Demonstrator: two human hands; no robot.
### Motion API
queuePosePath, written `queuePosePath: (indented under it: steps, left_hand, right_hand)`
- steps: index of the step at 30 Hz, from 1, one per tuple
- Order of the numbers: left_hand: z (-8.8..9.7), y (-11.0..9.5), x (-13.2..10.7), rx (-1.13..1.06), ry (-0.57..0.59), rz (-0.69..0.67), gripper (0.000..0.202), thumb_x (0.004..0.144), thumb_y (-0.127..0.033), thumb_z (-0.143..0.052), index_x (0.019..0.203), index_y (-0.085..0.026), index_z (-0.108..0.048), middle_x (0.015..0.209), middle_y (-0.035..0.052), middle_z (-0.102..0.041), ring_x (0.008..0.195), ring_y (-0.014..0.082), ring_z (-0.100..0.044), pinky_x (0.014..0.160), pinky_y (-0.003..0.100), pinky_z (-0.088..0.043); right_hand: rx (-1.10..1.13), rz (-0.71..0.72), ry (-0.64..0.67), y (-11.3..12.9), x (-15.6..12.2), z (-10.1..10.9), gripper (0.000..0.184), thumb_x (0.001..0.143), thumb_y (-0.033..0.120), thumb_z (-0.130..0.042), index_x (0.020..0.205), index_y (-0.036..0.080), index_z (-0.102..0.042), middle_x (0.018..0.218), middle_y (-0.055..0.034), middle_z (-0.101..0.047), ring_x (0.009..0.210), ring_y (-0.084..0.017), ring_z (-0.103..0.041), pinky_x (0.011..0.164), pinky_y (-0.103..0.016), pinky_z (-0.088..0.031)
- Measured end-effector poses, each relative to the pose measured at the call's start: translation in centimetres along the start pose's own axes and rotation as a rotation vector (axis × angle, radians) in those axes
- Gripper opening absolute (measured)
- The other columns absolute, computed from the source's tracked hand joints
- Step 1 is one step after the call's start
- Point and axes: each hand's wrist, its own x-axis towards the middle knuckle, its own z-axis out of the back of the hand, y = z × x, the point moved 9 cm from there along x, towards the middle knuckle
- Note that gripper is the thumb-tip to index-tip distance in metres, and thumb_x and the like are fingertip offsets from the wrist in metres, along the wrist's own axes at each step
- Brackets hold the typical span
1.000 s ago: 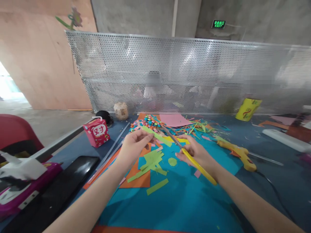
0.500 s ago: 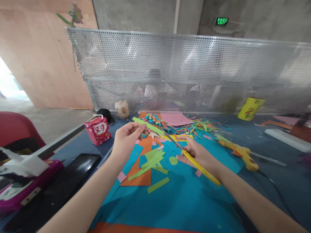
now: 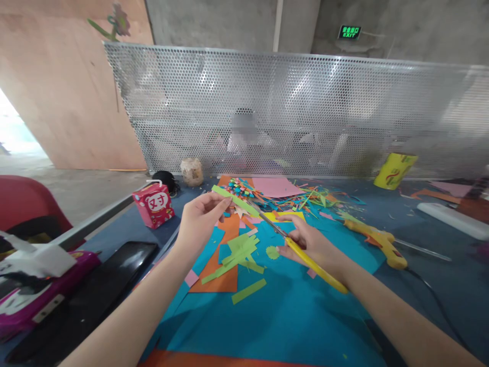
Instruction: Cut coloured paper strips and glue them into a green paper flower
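The left hand [image 3: 204, 211] pinched a light green paper strip [image 3: 244, 205] between thumb and fingers, so that the strip stuck out on both sides of the fingertips, its lower end slanting toward the right hand [image 3: 315, 247]. That right hand grasped a pair of yellow-handled scissors [image 3: 317, 267], the handle lying across it and the blades reaching leftward to the strip's lower end; whether the blades touched the paper could not be told. Between the hands and nearer the body, a cluster of loose green strips [image 3: 242, 252] lay partly over an orange sheet [image 3: 228, 284], with a single green strip [image 3: 249, 291] below it, apart. Just left of the right hand's fingertips was a green disc [image 3: 272, 253] with a notched edge, flat on a large blue sheet [image 3: 290, 321] that spread beneath both hands. A yellow piece of paper [image 3: 294, 217] showed just beyond the right hand. Beyond the left hand's fingertips sat a heap of small multicoloured paper pieces [image 3: 242, 187], with a pink sheet [image 3: 277, 187] right of it. A yellow glue gun [image 3: 376, 238] lay to the right of the right hand. Left of the left hand stood a red drink carton [image 3: 155, 206], and a black phone [image 3: 128, 257] lay closer to the body, left of the left forearm.
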Motion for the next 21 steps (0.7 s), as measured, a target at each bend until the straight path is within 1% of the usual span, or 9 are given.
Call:
queuePosePath:
  steps: [9, 15, 21]
  left_hand:
    - [-0.07, -0.30, -0.05, 0.030, -0.001, -0.006, 0.015, 0.067, -0.029, -0.063, 0.066, -0.014, -0.061, 0.060, 0.0016, -0.062, 0.048, 0.0069, -0.049, 0.045, 0.018, -0.039]
    - [0.04, -0.29, 0.08, 0.026, 0.006, -0.024, 0.016, 0.066, -0.030, -0.063, 0.067, -0.014, -0.061, 0.063, 0.0026, -0.064, 0.053, 0.0089, -0.053, 0.047, 0.019, -0.040]
    - [-0.04, -0.45, -0.01, 0.061, 0.002, -0.015, 0.014, 0.066, -0.029, -0.063, 0.064, -0.015, -0.061, 0.058, 0.0009, -0.062, 0.049, 0.0079, -0.051, 0.044, 0.018, -0.038]
  right_hand:
    - [-0.006, -0.019, 0.013, 0.22, -0.16, 0.08, 0.062, 0.071, 0.036, -0.060, 0.122, 0.020, -0.029, 0.059, 0.0066, -0.046, 0.047, -0.008, -0.041, 0.044, -0.021, -0.033]
    - [-0.024, -0.019, 0.013, 0.04, -0.16, 0.01, 0.062, 0.071, 0.036, -0.059, 0.123, 0.020, -0.029, 0.057, 0.0075, -0.043, 0.047, -0.008, -0.041, 0.044, -0.021, -0.032]
    - [-0.030, -0.034, 0.033, 0.09, -0.15, -0.10, 0.061, 0.072, 0.036, -0.059, 0.122, 0.019, -0.028, 0.059, 0.0064, -0.046, 0.048, -0.008, -0.043, 0.045, -0.021, -0.034]
